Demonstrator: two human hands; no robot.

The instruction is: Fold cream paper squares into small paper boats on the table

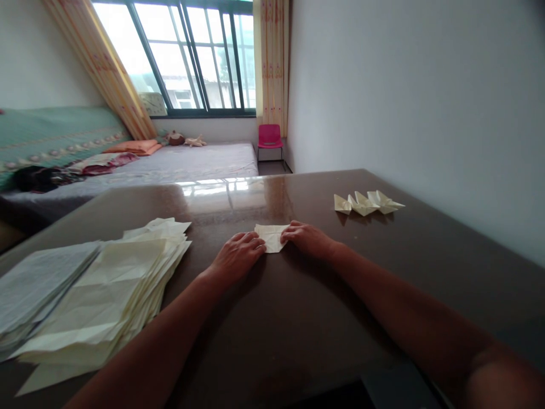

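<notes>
A small folded piece of cream paper (271,236) lies on the dark brown table (306,318), near its middle. My left hand (236,255) rests palm down at the paper's left edge, fingers together and pressing on it. My right hand (307,237) lies at the paper's right edge, fingertips pinched on that side. Both hands touch the paper at once.
A thick stack of cream paper sheets (106,295) sits at the left of the table, beside greyer sheets (34,284). Several finished folded paper shapes (367,203) stand at the right rear. Beyond the table are a bed (170,165), a pink chair (269,137) and a window.
</notes>
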